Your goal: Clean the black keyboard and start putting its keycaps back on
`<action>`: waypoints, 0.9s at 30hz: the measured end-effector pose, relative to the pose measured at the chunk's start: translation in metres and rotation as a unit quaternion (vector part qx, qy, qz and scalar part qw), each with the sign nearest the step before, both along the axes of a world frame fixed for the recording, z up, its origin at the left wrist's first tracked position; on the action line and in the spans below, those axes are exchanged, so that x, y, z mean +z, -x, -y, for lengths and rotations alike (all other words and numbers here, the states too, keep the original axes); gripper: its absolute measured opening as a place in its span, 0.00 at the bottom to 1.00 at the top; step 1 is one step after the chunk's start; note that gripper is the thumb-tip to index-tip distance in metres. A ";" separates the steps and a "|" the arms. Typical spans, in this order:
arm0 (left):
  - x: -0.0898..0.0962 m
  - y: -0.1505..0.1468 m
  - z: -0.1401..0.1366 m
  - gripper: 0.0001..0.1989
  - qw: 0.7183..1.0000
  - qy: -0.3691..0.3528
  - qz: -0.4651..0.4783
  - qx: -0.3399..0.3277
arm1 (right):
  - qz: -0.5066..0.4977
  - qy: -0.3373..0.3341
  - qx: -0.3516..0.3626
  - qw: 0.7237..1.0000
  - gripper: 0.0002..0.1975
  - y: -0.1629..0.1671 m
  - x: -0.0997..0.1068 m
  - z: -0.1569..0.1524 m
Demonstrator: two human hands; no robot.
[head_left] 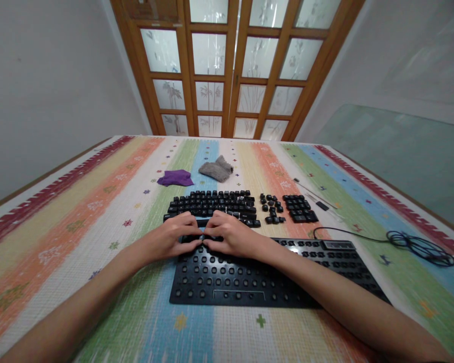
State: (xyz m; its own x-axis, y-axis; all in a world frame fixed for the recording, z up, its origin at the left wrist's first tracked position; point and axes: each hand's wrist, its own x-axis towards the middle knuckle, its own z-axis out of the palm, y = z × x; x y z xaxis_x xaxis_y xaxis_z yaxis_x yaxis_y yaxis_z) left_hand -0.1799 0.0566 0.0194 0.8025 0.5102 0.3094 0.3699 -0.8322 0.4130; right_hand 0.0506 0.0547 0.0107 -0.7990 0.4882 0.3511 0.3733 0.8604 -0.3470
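A black keyboard base [234, 282] with its keycaps off lies in front of me, its bare key posts showing. Over its upper left part my left hand [179, 234] and my right hand [229, 234] meet, fingers closed and fingertips almost touching. Whatever is pinched between them is too small and too covered to name. Just behind the hands, loose black keycaps [208, 201] lie in rows like a keyboard layout, partly hidden by my fingers. Further right are a small group of keycaps [272, 207] and a number-pad block of keycaps [299, 207].
A purple cloth [175, 177] and a grey cloth [216, 169] lie behind the keycaps. To the right are a thin stick [314, 192], a small dark piece [322, 205] and the coiled black cable [419, 247]. A striped tablecloth [136, 302] covers the table; glass-paned wooden doors [232, 75] stand beyond.
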 end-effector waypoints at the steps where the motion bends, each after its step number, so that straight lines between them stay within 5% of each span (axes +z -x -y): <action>1: -0.001 0.000 0.000 0.10 1.000 0.001 -0.002 0.000 | 0.002 -0.003 -0.001 1.000 0.10 0.001 0.000 0.000; 8: -0.004 0.002 0.000 0.09 1.000 -0.006 -0.026 0.000 | 0.071 -0.082 -0.030 0.994 0.13 0.009 0.000 0.006; 17: 0.000 -0.001 0.003 0.06 1.000 -0.001 -0.006 0.015 | 0.074 0.015 0.034 0.997 0.05 0.009 0.034 -0.024; 27: -0.006 -0.005 0.007 0.10 0.998 -0.052 0.001 0.042 | 0.011 0.043 -0.144 0.989 0.10 0.041 0.038 -0.101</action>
State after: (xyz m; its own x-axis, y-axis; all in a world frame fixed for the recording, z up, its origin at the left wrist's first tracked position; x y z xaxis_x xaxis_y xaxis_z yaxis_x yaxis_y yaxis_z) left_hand -0.1747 0.0497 0.0132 0.7576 0.5407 0.3657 0.4397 -0.8368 0.3263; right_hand 0.0099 0.1554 0.0483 -0.6293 0.7242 0.2821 0.6069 0.6846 -0.4037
